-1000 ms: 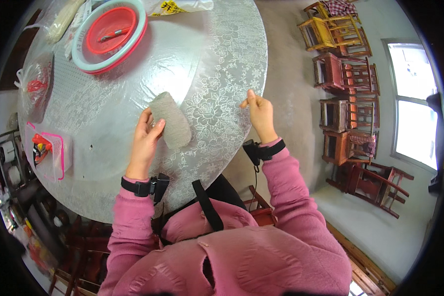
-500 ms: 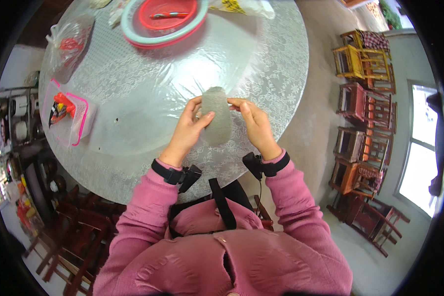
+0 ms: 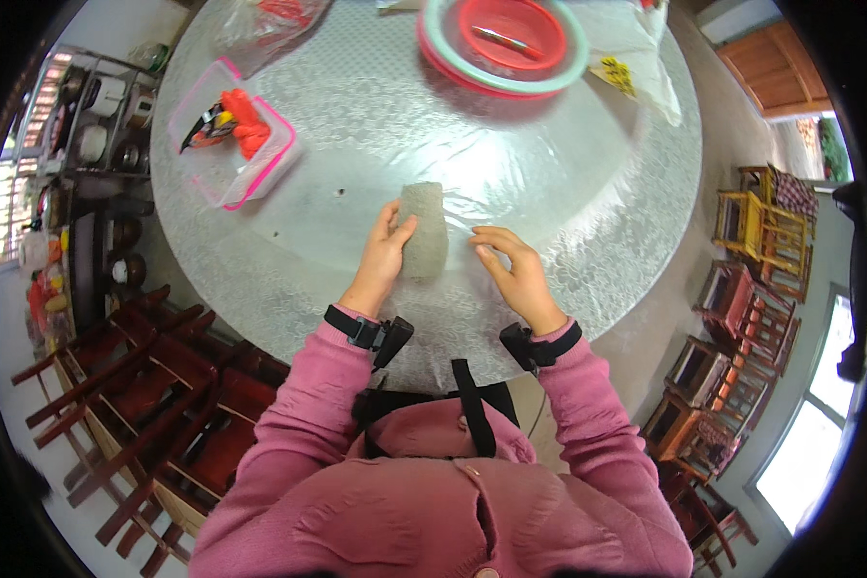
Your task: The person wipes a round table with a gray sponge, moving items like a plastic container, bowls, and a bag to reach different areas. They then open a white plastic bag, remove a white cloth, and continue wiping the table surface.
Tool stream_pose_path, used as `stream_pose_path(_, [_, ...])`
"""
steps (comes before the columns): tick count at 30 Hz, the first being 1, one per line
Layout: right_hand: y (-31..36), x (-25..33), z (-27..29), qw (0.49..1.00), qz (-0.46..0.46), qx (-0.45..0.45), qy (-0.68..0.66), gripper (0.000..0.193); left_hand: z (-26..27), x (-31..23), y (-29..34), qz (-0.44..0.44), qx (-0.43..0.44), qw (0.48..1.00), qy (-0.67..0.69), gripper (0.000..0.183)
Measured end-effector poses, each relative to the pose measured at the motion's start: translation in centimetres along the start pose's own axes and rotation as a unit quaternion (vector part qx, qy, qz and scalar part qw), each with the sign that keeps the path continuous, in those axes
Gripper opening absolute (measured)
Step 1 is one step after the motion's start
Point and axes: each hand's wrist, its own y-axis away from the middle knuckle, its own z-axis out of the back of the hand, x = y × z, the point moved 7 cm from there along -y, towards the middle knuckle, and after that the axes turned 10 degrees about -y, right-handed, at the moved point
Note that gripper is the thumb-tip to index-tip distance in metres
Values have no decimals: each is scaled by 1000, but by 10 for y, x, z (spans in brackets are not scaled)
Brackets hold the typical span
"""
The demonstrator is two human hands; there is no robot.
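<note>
My left hand is closed on the left edge of a flat, long grey-green piece, its thumb lying across the front. The piece has a rough, cloth-like face and the outline of an insole; its exact kind I cannot make out. It is held upright over the near part of the round table. To its right, and apart from it, my right hand has its fingers stretched out and holds nothing.
The table has a clear patterned cover. A pink-rimmed plastic box with orange items stands at the left. Nested basins, one holding a pen-like stick, and a white bag lie far off. Wooden chairs line the right wall.
My right hand has let go of the grey-green piece and moved off to the right. The view has swung left, so the table's things appear farther right.
</note>
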Motion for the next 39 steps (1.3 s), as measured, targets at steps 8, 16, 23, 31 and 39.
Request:
stream_pose_path(8, [-14,-36,-46,990,27,-16,136,32,166,-16,-7,-110,-291,920,-240,45])
stream_pose_path(16, [-16,-50,-44,971,36,-71,226,38,185,-21,-16,-129,-363,796,-467,53])
stream_pose_path(23, [-13,-61,-41,962,9,-63,267,47,166,-17,-18,-77,-326,724,-603,70])
stream_pose_path(31, [-10,-67,-40,962,-14,-41,271,49,119,-19,-34,-119,-305,749,-576,69])
stream_pose_path(39, [-7,-64,-40,959,1,-30,280,46,21,-14,-39,-217,-218,751,-584,66])
